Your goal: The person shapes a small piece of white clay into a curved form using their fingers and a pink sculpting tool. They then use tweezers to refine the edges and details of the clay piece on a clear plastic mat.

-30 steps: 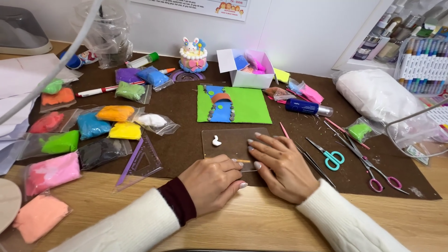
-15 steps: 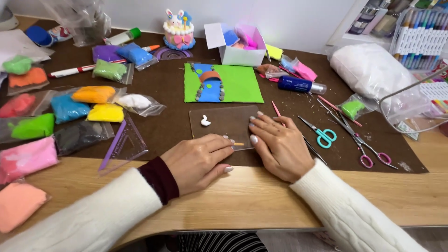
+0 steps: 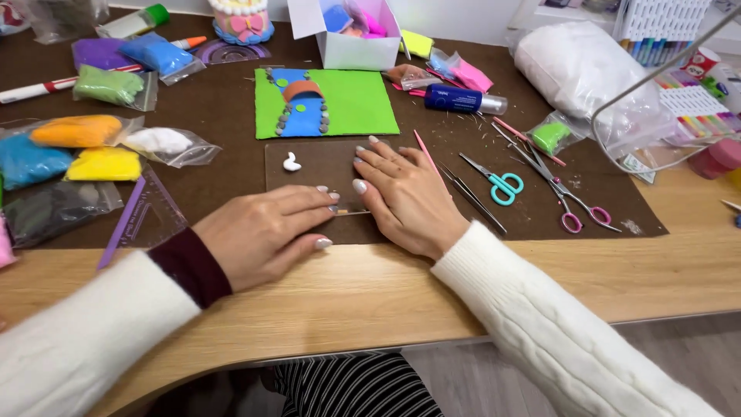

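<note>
Here, flat brown card [image 3: 312, 166] under hands [image 3: 340, 208]

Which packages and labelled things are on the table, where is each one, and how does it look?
White open box: back centre, coloured pieces inside.
Dark blue tube: right of the green board, lying down, grey cap.
Clear bags of clay: left side; yellow, orange, blue, green, purple, white.
Big clear bag: back right, white filling.

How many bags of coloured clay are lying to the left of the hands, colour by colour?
Purple bag: 1
Blue bags: 2
Green bag: 1
Orange bag: 1
White bag: 1
Yellow bag: 1
Black bag: 1
Total: 8, not counting any cut off at the frame's left edge.
</note>
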